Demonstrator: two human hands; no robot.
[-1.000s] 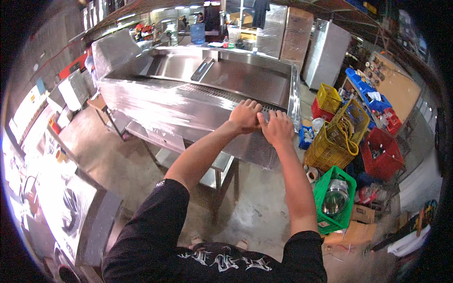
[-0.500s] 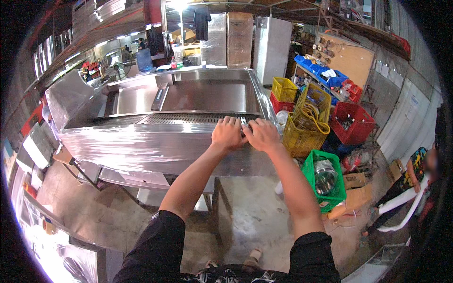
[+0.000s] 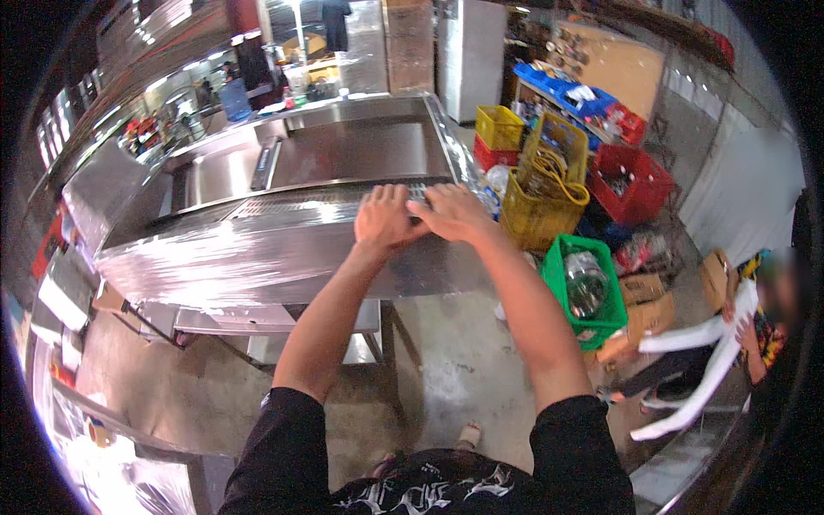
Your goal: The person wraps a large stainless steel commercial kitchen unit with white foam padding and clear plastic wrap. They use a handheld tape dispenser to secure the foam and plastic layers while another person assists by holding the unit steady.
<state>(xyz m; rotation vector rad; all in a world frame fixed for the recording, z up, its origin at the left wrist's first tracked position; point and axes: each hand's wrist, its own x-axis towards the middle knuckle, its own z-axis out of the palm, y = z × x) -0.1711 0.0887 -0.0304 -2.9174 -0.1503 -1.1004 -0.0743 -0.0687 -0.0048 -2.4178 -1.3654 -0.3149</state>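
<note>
A long stainless-steel counter unit stands before me, its front panel covered in shiny clear plastic film. Toward the right end of its front edge, my left hand has its fingers bent over the top of the edge. Close beside it, my right hand curls over the same edge, the thumbs nearly meeting. Whether a fold of film is pinched under the fingers is hidden. Just behind the hands runs a slotted metal grate.
Right of the counter stand yellow crates, a red crate and a green crate holding metal parts. At the far right a person handles long white strips. A low steel table stands below the counter's front.
My view has tilted and turned slightly. Both hands stay on the front edge, the right hand's fingers now flatter. The person at right has raised and shifted the white strips.
</note>
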